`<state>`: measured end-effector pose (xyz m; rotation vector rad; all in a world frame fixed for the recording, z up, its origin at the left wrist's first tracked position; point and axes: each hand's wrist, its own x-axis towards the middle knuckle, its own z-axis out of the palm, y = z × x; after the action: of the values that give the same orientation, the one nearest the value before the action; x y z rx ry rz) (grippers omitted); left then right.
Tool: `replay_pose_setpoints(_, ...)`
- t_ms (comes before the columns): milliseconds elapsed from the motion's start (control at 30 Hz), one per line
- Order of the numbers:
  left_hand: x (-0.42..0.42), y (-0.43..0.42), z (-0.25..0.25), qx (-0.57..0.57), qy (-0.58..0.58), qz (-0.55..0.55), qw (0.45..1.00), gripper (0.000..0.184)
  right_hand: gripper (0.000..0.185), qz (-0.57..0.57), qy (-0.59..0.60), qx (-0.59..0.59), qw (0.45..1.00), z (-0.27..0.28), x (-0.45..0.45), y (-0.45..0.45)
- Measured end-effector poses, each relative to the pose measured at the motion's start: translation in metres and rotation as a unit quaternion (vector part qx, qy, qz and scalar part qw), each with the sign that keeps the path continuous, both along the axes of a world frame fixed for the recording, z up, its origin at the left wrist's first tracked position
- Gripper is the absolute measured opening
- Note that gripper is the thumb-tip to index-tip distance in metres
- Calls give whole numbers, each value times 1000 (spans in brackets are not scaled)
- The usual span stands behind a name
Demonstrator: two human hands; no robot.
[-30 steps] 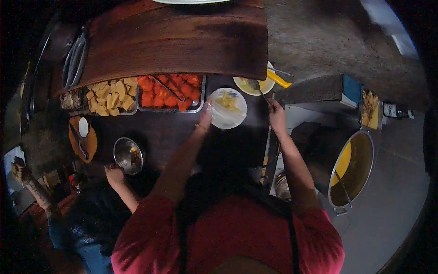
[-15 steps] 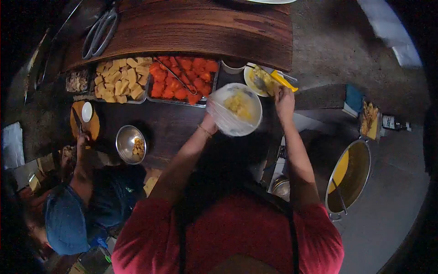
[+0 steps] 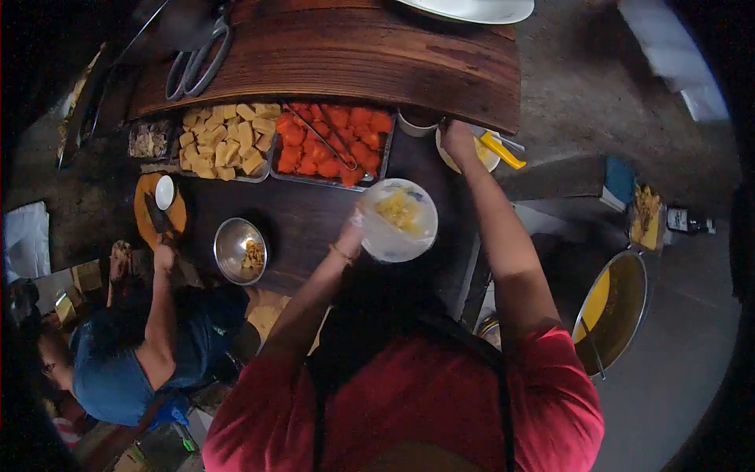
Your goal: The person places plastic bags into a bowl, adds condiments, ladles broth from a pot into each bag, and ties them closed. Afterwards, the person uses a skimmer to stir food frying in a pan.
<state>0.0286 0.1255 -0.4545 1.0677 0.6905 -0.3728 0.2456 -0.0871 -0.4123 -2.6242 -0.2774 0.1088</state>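
Right of a metal tray (image 3: pixel 388 151) of orange-red chunks, the left hand (image 3: pixel 349 234) grasps a plastic-covered white bowl (image 3: pixel 429 211) of yellow food over the dark wooden counter (image 3: pixel 307 211); farther right, the right hand (image 3: pixel 457 143) reaches a second white bowl (image 3: pixel 493 163), its grip unclear.

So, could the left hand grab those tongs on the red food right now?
Probably not without letting go: the left hand is holding the bowl. Otherwise the way looks free, the tongs lying close by.
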Motion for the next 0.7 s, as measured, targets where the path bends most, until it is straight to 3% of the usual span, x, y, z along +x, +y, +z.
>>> replay_pose_setpoints(67,-9,14,-1,-28,41,10,999,54,26,0,-131,17,991,-14,7,0)
replay_pose_setpoints(100,-13,8,49,-47,-36,28,998,51,26,1,-196,25,980,-18,9,-1)
replay_pose_setpoints(200,-21,23,36,-12,-41,2,999,47,25,21,-291,19,956,3,4,1)
replay_pose_setpoints(300,-31,28,40,-4,-64,11,998,43,20,9,-176,92,980,11,-5,2)
replay_pose_setpoints(400,-29,21,61,-32,-38,93,994,42,15,-29,-44,197,979,7,-6,-1)
replay_pose_setpoints(433,-29,21,58,-39,-50,96,993,42,14,-58,15,247,967,12,-8,-1)
replay_pose_setpoints(500,-25,20,54,-52,-75,102,991,43,12,-143,183,386,893,26,-12,-4)
replay_pose_setpoints(600,-8,20,61,-22,-118,91,989,45,11,-190,227,455,840,25,-11,-11)
replay_pose_setpoints(700,11,20,66,-29,-83,111,990,47,10,-183,226,480,827,19,-10,-19)
